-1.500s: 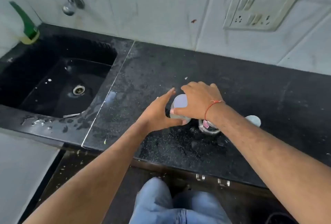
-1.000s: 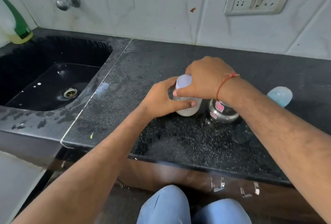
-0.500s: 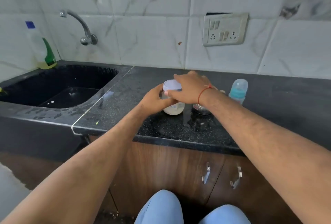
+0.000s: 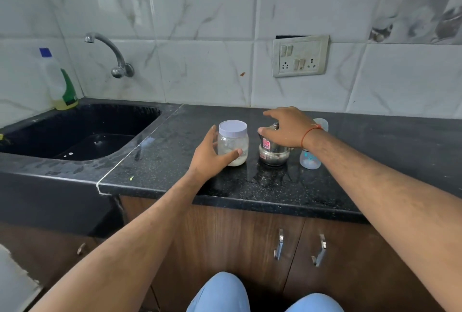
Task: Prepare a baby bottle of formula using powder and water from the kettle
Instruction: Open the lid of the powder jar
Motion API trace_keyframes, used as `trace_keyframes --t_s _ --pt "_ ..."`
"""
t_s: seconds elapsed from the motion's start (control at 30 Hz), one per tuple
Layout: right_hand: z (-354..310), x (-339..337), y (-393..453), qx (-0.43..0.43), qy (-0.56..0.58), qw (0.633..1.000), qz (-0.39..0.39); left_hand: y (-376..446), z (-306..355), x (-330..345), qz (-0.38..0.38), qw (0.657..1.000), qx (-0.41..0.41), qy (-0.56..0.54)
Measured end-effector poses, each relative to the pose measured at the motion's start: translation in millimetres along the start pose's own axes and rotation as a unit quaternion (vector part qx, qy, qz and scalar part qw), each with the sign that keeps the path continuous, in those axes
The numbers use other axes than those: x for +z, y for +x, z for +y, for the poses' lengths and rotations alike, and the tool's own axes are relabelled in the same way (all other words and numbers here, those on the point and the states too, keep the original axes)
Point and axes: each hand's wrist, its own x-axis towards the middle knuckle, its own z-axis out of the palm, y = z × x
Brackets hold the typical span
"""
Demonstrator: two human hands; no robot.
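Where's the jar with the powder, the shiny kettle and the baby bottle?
powder jar (image 4: 233, 145), head view, on its clear glass side.
kettle (image 4: 272, 155), head view, on its steel belly.
baby bottle (image 4: 309, 160), head view, on its clear lower body.

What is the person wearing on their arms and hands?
Both arms are bare, with no sleeves, gloves or rings showing. The right hand has a thin red thread tied around its wrist. The left hand and its wrist wear nothing.
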Motion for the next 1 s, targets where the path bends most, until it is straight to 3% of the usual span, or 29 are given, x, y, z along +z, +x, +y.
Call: trace_keyframes --t_s 0.1,0.2,0.37,1.0 --pt "-21 7 12 -0.031 0.028 0.999 0.011 3 -9 2 0.004 1.000 -0.012 -0.018" --pt "-45 12 25 -0.056 0.004 0.998 -0.029 8 -3 2 0.016 1.000 -0.003 -0.015" --pt "-73 18 44 -0.035 -0.040 0.997 -0.054 19 3 0 0.021 0.999 0.022 -0.018" --pt "-81 6 72 -0.087 -0.075 0.984 -0.133 39 4 -8 -0.050 0.994 -0.048 -0.080"
